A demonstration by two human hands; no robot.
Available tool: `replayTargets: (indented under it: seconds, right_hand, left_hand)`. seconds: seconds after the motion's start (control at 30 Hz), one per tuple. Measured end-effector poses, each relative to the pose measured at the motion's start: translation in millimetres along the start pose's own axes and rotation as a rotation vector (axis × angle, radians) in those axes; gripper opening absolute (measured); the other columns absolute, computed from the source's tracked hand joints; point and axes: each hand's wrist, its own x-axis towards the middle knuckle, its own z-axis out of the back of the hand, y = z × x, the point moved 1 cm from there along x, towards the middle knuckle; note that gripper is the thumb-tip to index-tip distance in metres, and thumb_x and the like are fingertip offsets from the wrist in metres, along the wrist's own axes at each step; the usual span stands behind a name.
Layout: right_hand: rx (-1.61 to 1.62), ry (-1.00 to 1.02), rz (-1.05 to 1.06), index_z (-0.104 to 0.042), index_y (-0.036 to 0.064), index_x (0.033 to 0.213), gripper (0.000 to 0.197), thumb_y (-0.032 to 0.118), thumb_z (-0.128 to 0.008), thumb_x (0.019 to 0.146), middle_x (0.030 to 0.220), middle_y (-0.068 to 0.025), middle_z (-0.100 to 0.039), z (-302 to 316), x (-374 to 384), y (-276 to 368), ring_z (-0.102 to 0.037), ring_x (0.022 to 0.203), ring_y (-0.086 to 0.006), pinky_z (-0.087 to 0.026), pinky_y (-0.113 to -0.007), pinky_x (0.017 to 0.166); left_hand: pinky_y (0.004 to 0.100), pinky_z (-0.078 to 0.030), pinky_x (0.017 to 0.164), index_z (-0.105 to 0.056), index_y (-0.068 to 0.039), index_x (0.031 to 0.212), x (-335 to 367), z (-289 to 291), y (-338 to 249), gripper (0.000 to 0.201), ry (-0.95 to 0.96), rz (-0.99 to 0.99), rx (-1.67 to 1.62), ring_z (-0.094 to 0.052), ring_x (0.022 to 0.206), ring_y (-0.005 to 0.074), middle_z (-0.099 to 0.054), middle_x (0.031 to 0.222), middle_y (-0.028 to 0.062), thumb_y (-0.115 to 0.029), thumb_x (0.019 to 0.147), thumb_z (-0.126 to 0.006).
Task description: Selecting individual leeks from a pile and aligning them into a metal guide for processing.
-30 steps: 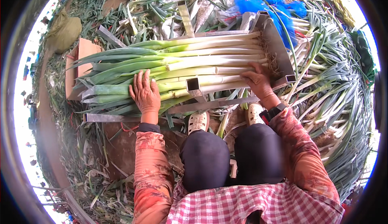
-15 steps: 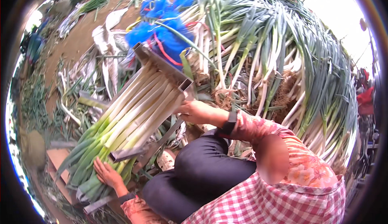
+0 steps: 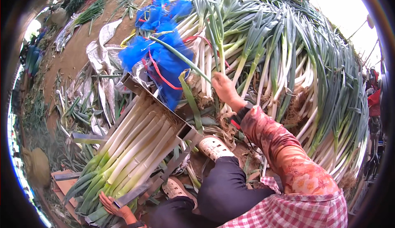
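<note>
A row of leeks (image 3: 135, 145), white stalks together and roots against an end plate, lies in a metal frame (image 3: 187, 131) at the lower left. Over their green leaves my left hand (image 3: 113, 206) rests flat with its fingers apart, beside the frame's lower bar. My right hand (image 3: 228, 91) reaches to the large leek pile (image 3: 284, 55), its fingers curled around a leek (image 3: 222, 57) whose white stalk runs down into the grip. The part inside the fingers is hidden. A loose green leaf (image 3: 191, 100) stands between the frame and the pile.
Blue netting (image 3: 164, 49) with red ties lies beyond the frame. White sacking (image 3: 105, 49) and leaf scraps cover the ground at left. A cardboard piece (image 3: 66, 187) sits under the frame's lower left. My shoes (image 3: 216, 148) are just right of the frame.
My right hand has left the frame's right side and moved up and right to the leek pile, closing there. The left hand stays on the leaves. The view has shifted slightly.
</note>
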Motion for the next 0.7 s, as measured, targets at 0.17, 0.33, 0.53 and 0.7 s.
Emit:
replayTargets:
  seconds: [0.17, 0.33, 0.53, 0.7]
  right_hand:
    - [-0.171, -0.008, 0.137, -0.034, 0.0028, 0.132, 0.076, 0.04, -0.066, 0.075, 0.132, -0.0199, -0.037, -32.6, 84.3, 48.3, -0.043, 0.118, -0.0349, -0.038, -0.039, 0.096]
    - [-0.393, 0.152, 0.134, -0.018, 0.0012, 0.14, 0.109, 0.052, -0.074, 0.062, 0.138, -0.0268, -0.028, -84.6, 113.5, 64.0, -0.032, 0.126, -0.0398, -0.032, -0.041, 0.103]
    - [-0.813, 0.163, 0.142, -0.032, -0.0061, 0.132, 0.069, 0.02, -0.063, 0.076, 0.106, -0.0181, -0.054, -147.0, 121.8, 48.0, -0.056, 0.102, -0.031, -0.052, -0.035, 0.073]
    - [-0.382, 0.362, 0.182, -0.06, -0.0031, 0.097, 0.029, 0.014, -0.055, 0.074, 0.084, -0.0196, -0.062, -163.6, 149.4, 72.6, -0.064, 0.077, -0.0345, -0.052, -0.041, 0.067]
  left_hand:
    - [0.0458, -0.023, 0.103, -0.039, -0.013, 0.135, 2.0, -6.4, 7.7, 0.049, 0.002, -0.006, -0.008, -0.034, 0.129, 0.0255, -0.039, 0.139, 0.0097, -0.038, 0.096, -0.02]
    - [0.0431, -0.029, 0.102, -0.042, -0.008, 0.131, 4.0, 2.9, -3.0, 0.045, -0.014, -0.027, 0.013, -0.04, 0.124, 0.0308, -0.042, 0.134, 0.0144, -0.031, 0.096, -0.026]
    - [0.05, -0.028, 0.099, -0.041, -0.009, 0.133, 4.1, 17.0, -8.0, 0.046, -0.025, -0.084, -0.023, -0.041, 0.12, 0.0347, -0.042, 0.134, 0.0164, -0.035, 0.097, -0.027]
    - [0.049, -0.028, 0.1, -0.041, -0.012, 0.134, 6.6, 12.9, -15.0, 0.046, -0.046, -0.079, -0.092, -0.04, 0.123, 0.0343, -0.041, 0.135, 0.0164, -0.037, 0.097, -0.028]
